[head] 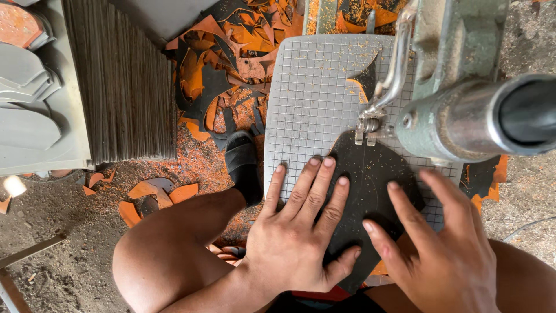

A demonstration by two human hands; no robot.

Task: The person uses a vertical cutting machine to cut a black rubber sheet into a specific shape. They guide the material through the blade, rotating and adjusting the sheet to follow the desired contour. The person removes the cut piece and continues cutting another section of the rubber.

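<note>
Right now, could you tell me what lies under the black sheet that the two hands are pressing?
The black sheet rests on the grey gridded table of the cutting machine. The left hand and right hand press it flat. An orange edge shows beneath near the bottom; the table under the sheet is hidden.

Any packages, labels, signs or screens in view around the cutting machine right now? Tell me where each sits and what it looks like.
None in view: no package, label, sign or screen.
Only bare things show: the grey gridded machine table, the black sheet under both hands, and the stack of grey sheets at left.
</note>
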